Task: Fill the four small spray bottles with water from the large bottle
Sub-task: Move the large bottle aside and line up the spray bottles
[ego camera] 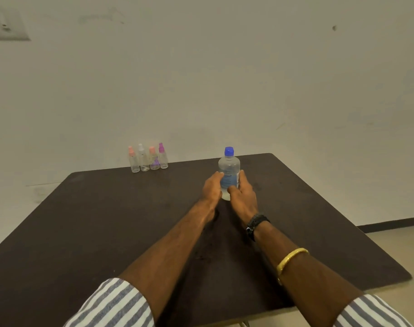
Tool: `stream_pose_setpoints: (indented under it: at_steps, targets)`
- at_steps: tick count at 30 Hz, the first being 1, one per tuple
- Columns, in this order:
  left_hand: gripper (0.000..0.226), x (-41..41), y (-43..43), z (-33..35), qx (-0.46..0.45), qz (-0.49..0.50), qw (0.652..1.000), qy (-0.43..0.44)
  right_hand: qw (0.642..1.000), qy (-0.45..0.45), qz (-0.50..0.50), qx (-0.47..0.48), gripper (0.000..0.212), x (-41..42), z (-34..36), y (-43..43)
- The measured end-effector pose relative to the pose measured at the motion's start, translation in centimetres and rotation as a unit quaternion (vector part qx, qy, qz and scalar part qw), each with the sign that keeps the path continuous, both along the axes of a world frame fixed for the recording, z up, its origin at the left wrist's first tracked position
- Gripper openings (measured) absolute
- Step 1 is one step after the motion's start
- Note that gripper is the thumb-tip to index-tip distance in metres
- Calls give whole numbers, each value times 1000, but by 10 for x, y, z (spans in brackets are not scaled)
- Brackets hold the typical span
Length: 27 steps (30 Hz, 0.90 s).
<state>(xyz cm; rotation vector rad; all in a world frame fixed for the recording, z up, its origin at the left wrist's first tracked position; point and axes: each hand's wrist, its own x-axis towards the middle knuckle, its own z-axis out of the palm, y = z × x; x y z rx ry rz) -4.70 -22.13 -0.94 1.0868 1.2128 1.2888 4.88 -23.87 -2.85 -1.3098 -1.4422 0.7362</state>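
A large clear water bottle (229,168) with a blue cap stands upright on the dark table (107,220), right of centre near the far edge. My left hand (212,186) holds its left side and my right hand (243,192) wraps its right side and front, so the lower part is hidden. Several small clear spray bottles (148,159) stand in a tight row at the far edge, left of the big bottle. Their spray tops are orange, white, orange and pink, and all are on.
A pale wall rises right behind the table's far edge. The floor shows to the right past the table's right edge (342,218). A switch plate (8,24) hangs on the wall at the upper left.
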Motion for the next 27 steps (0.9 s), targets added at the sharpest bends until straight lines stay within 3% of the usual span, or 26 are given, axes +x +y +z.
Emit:
stream_pose_setpoints:
  at_steps: [9,13,15,18,24,27]
  targets:
    - [32,-1,-4,-9,-15,-2,999,-38,1000,-9,1,-18,58,-1,-6,-3]
    - [24,0,-5,-8,-13,-1,1000,-16,1000,-11,-4,-18,45,1,-5,-3]
    - [30,-2,-8,-10,12,1,997,72,1000,-16,-16,-19,40,1,-5,-1]
    - [55,-8,-16,-11,58,14,966,253,999,-24,-28,-11,53,-2,-1,0]
    - [64,-31,-22,-10,174,56,910,371,992,-81,-77,61,72,-14,23,-4]
    - [72,-47,-21,-4,227,94,845,475,977,-154,-60,136,77,-23,36,-8]
